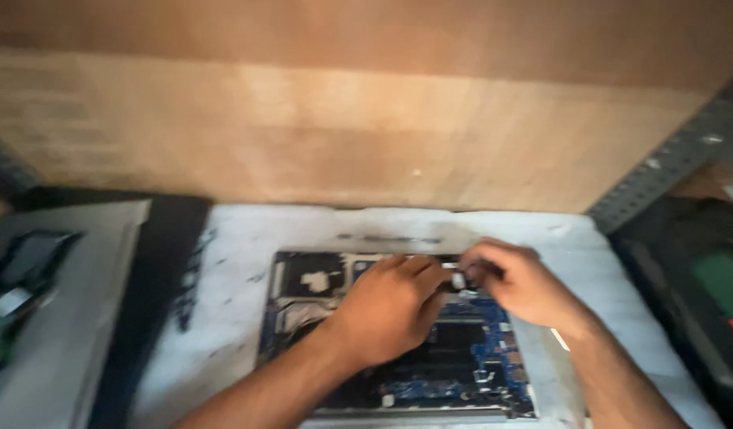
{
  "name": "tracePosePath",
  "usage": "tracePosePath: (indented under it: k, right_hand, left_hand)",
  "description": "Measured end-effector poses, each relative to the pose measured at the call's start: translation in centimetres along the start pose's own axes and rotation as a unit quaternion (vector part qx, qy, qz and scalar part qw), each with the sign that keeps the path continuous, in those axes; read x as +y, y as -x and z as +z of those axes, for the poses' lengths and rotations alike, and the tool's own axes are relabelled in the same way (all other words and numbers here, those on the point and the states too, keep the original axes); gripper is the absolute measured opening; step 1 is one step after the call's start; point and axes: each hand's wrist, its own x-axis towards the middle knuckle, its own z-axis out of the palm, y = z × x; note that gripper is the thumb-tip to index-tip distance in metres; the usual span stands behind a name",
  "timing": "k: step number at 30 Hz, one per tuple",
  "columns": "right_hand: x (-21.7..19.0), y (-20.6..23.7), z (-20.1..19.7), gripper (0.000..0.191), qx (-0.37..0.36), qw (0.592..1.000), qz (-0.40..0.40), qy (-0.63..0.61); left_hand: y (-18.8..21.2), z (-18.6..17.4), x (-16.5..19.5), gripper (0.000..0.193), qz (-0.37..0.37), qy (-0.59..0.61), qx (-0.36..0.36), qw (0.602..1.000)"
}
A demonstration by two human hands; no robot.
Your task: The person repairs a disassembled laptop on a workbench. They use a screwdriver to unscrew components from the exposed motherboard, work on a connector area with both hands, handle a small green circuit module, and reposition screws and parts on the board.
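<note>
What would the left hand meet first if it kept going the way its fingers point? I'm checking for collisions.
Probably the right hand: the left hand points up-right over the opened laptop, fingertips almost touching it, though blur hides depth.

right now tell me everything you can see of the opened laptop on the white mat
The opened laptop lies flat on the white mat, its cover off so the inside faces up. A blue circuit board with small components fills the right and lower part; dark panels and a pale patch sit upper left. A grey metal rim edges it. The left hand rests on its middle, and the right hand pinches a small pale part at its top edge. The picture is blurred, so finer parts cannot be told.
</note>
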Motion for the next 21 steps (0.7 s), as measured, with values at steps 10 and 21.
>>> tracePosePath:
  k: [10, 21]
  right_hand:
    - [-2.3, 1.0, 1.1, 0.015, 0.041, 0.996, 0.073, 0.020]
    - [-4.7, 1.5, 2.2, 0.013, 0.082, 0.996, -0.014, 0.042]
  left_hand:
    - [1.1, -12.1, 5.0, 0.019, -0.057, 0.039, 0.097, 0.993]
    - [8.0, -8.9, -2.8, 0.019, -0.104, -0.064, 0.056, 0.991]
